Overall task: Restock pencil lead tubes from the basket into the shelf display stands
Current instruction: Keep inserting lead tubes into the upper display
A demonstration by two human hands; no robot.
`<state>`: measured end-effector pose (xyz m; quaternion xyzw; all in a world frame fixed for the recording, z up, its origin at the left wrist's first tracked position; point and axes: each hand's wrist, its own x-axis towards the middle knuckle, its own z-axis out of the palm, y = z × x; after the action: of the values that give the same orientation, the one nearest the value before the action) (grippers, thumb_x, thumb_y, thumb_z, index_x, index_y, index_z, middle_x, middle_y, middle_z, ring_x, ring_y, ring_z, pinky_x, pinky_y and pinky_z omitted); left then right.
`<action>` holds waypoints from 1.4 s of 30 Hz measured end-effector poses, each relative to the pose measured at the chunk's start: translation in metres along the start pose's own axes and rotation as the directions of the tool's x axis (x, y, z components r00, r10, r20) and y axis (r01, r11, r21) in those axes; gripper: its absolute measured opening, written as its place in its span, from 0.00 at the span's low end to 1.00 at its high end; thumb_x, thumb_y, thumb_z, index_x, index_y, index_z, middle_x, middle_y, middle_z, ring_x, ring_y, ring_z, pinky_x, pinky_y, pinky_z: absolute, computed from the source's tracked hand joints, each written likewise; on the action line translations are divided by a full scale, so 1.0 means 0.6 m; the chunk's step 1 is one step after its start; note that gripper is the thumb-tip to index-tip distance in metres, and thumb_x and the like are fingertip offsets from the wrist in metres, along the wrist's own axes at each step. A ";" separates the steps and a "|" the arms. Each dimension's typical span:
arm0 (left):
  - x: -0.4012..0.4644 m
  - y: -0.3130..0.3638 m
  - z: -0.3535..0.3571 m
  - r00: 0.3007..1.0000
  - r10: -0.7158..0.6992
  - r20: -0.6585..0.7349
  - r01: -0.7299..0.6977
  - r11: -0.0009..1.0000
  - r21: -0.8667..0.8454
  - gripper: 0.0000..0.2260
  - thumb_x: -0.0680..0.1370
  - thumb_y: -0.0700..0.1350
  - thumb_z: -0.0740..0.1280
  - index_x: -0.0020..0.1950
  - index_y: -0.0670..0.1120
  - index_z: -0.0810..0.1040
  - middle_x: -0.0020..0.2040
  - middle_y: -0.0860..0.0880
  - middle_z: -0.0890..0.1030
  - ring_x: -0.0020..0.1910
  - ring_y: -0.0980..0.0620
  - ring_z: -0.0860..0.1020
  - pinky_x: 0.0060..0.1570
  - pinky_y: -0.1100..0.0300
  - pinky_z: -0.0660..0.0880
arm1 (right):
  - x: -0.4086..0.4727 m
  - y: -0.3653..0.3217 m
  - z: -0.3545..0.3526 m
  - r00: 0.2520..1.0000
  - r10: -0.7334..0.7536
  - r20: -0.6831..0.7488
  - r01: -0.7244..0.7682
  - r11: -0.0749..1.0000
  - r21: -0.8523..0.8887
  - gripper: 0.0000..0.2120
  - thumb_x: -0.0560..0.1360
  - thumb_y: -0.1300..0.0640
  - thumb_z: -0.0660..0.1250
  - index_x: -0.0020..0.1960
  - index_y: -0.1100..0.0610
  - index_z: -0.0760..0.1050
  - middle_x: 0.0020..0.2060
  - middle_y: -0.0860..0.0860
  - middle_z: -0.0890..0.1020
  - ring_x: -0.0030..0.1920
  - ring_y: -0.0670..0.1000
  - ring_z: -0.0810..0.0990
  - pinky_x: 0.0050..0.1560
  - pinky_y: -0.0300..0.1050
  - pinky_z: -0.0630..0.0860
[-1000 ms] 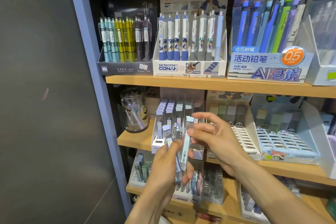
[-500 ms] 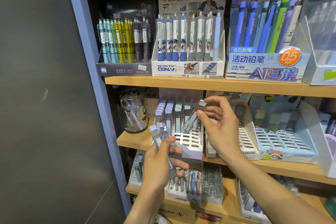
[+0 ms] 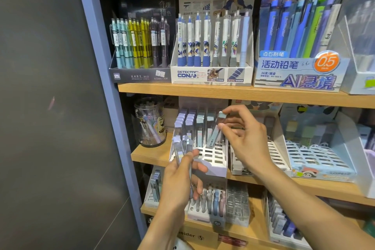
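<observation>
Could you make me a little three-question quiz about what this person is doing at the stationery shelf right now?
1. True or false: the right hand pinches a lead tube that leans tilted over the white display stand.
2. What does the left hand hold? A) a bundle of lead tubes B) a clear jar C) nothing
3. Fill in: the clear jar stands to the ___ of that display stand.

Key: 1 true; 2 A; 3 left.
</observation>
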<state>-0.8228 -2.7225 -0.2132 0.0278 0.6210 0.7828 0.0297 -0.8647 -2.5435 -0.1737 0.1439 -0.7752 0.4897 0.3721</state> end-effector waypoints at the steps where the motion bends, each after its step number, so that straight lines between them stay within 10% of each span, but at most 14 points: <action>1: -0.002 0.001 0.001 1.000 0.003 0.013 -0.003 1.000 -0.007 0.13 0.87 0.49 0.58 0.64 0.47 0.80 0.43 0.44 0.84 0.23 0.50 0.70 0.21 0.61 0.65 | 0.003 0.002 0.001 1.000 -0.012 0.015 0.012 1.000 -0.029 0.13 0.76 0.62 0.74 0.58 0.53 0.78 0.45 0.46 0.84 0.48 0.41 0.83 0.47 0.32 0.81; 12: -0.010 0.009 0.010 0.996 -0.025 0.089 0.031 0.997 -0.074 0.17 0.86 0.48 0.59 0.74 0.45 0.65 0.51 0.42 0.88 0.26 0.47 0.78 0.24 0.60 0.75 | 0.003 0.016 0.013 0.983 -0.099 0.154 0.135 0.961 -0.242 0.20 0.76 0.64 0.73 0.65 0.50 0.80 0.48 0.45 0.79 0.46 0.44 0.79 0.47 0.38 0.79; 22: -0.010 0.004 0.008 0.999 -0.037 0.022 0.039 0.993 -0.109 0.15 0.84 0.51 0.64 0.63 0.42 0.77 0.47 0.42 0.85 0.29 0.46 0.77 0.30 0.56 0.76 | 0.008 0.004 0.001 0.974 -0.070 0.216 0.150 0.914 -0.378 0.23 0.76 0.62 0.74 0.68 0.47 0.78 0.44 0.44 0.79 0.40 0.43 0.79 0.48 0.44 0.80; 29: -0.014 0.001 0.004 0.999 0.000 0.054 0.003 0.999 -0.052 0.19 0.84 0.54 0.63 0.39 0.48 0.83 0.39 0.41 0.81 0.25 0.46 0.70 0.29 0.56 0.69 | 0.001 0.002 0.003 0.968 -0.038 0.249 0.151 0.879 -0.452 0.24 0.76 0.58 0.74 0.70 0.46 0.75 0.44 0.44 0.79 0.41 0.43 0.78 0.49 0.47 0.81; 33: -0.014 0.007 0.008 0.997 -0.020 0.079 0.025 0.998 -0.065 0.13 0.84 0.52 0.65 0.49 0.43 0.80 0.41 0.42 0.81 0.24 0.47 0.71 0.25 0.58 0.69 | -0.028 -0.033 0.006 0.957 0.250 0.150 -0.235 0.965 -0.113 0.15 0.76 0.51 0.75 0.61 0.44 0.77 0.41 0.46 0.84 0.41 0.43 0.83 0.45 0.40 0.80; 36: -0.015 0.007 0.012 0.997 -0.024 0.071 0.028 0.998 -0.061 0.13 0.84 0.51 0.65 0.58 0.41 0.78 0.41 0.42 0.82 0.23 0.47 0.72 0.23 0.59 0.70 | -0.051 -0.052 0.022 0.840 0.452 0.302 -0.517 0.835 0.189 0.15 0.72 0.55 0.79 0.56 0.49 0.79 0.42 0.52 0.87 0.41 0.53 0.87 0.46 0.49 0.83; 42: -0.013 0.010 0.010 0.998 -0.064 0.002 0.064 0.998 -0.029 0.15 0.87 0.51 0.59 0.58 0.44 0.81 0.44 0.41 0.87 0.28 0.45 0.82 0.29 0.57 0.80 | -0.051 -0.048 0.019 0.846 0.502 0.180 -0.530 0.753 0.391 0.14 0.70 0.62 0.79 0.54 0.54 0.81 0.41 0.54 0.87 0.42 0.55 0.86 0.47 0.49 0.82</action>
<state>-0.8147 -2.7187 -0.2062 0.0082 0.6100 0.7904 0.0555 -0.8320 -2.5717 -0.1797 0.0177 -0.6699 0.7254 0.1570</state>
